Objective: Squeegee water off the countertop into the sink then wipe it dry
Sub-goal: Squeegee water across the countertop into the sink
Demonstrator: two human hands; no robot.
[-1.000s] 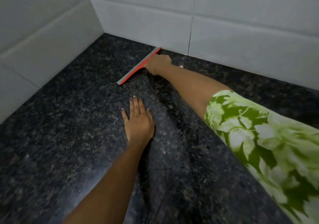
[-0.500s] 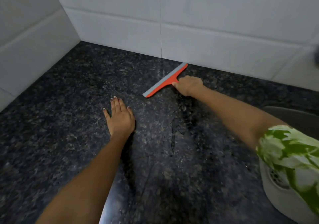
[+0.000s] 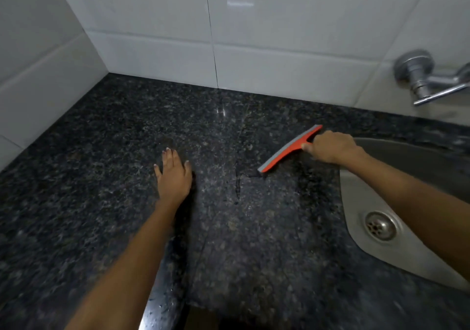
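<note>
A dark speckled granite countertop (image 3: 101, 177) fills the view, with a thin line of water (image 3: 238, 177) running across it. My right hand (image 3: 330, 147) grips the handle of an orange squeegee (image 3: 287, 150) with a grey blade, which rests on the counter just left of the steel sink (image 3: 361, 235). The blade lies diagonally, its near end touching the water line. My left hand (image 3: 174, 174) lies flat on the counter, fingers spread, holding nothing.
White tiled walls (image 3: 157, 49) enclose the counter at the back and left. A chrome tap (image 3: 429, 79) sticks out of the wall above the sink. The sink drain (image 3: 380, 225) shows beside my right forearm. The counter's front edge runs along the bottom.
My right hand has dragged the squeegee rightward from the back wall toward the sink. The view has shifted right, bringing the sink and tap in. My left hand stays flat.
</note>
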